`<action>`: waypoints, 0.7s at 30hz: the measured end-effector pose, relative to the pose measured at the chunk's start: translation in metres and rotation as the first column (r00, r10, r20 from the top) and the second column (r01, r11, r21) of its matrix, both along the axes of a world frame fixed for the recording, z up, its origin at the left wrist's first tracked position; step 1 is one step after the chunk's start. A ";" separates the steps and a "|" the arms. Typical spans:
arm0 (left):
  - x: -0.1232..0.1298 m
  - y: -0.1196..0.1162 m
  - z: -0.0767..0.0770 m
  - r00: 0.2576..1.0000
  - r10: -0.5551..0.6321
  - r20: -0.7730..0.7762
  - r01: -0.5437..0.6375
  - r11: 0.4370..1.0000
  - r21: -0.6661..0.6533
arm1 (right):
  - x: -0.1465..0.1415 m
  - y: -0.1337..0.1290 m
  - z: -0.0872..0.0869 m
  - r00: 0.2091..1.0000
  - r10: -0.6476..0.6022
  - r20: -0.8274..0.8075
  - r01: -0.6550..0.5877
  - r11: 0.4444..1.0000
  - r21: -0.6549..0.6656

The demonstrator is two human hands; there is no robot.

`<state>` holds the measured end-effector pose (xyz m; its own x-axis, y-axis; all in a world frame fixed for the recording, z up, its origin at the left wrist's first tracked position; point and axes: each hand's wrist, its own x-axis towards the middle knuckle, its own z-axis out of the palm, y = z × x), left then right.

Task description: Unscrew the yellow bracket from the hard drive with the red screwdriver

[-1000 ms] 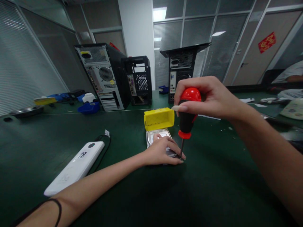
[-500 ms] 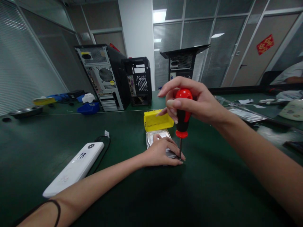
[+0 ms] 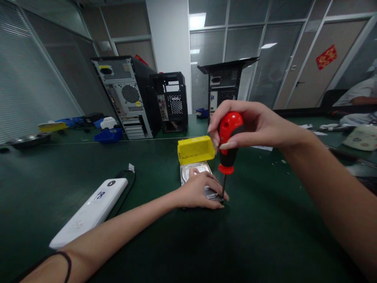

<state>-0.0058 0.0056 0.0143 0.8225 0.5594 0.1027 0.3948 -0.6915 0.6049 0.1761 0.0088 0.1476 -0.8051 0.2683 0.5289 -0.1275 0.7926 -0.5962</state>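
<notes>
A silver hard drive [image 3: 186,171] lies on the dark green table, partly covered by my left hand [image 3: 200,191]. The fingers of that hand are wrapped over the drive, with fingertips at its near right corner. My right hand [image 3: 235,127] grips the handle of a red and black screwdriver [image 3: 228,153], thumb and fingers pressed round it. The shaft points down, slightly tilted, and its tip meets the drive's near right corner beside my left fingertips. Just behind the drive stands a yellow bin [image 3: 196,151].
A white power bank [image 3: 90,212] with a black cable lies at left. Computer cases [image 3: 129,94], [image 3: 173,102] and another case [image 3: 224,84] stand at the back, near a blue bin [image 3: 108,135]. A person [image 3: 357,93] sits at far right.
My right hand's fingers have closed more around the screwdriver handle and turned it, and the wrist has moved a little. My left hand stays on the drive. The view has shifted slightly.
</notes>
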 end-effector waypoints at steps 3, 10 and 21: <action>0.000 -0.001 0.001 1.000 0.001 0.002 -0.001 1.000 0.011 | -0.004 0.003 -0.002 0.999 -0.031 -0.035 0.033 0.998 0.054; 0.000 0.000 -0.002 0.999 -0.027 0.042 0.026 0.999 0.030 | -0.004 0.003 -0.005 0.997 0.075 -0.032 -0.079 0.985 -0.152; 0.001 -0.001 0.000 1.000 0.005 0.014 -0.006 0.999 0.032 | -0.002 -0.001 -0.005 1.000 0.028 0.010 -0.028 0.996 -0.084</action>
<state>-0.0046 0.0043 0.0141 0.8178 0.5601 0.1325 0.3901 -0.7086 0.5879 0.1737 0.0080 0.1430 -0.8187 0.2885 0.4966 -0.1419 0.7363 -0.6617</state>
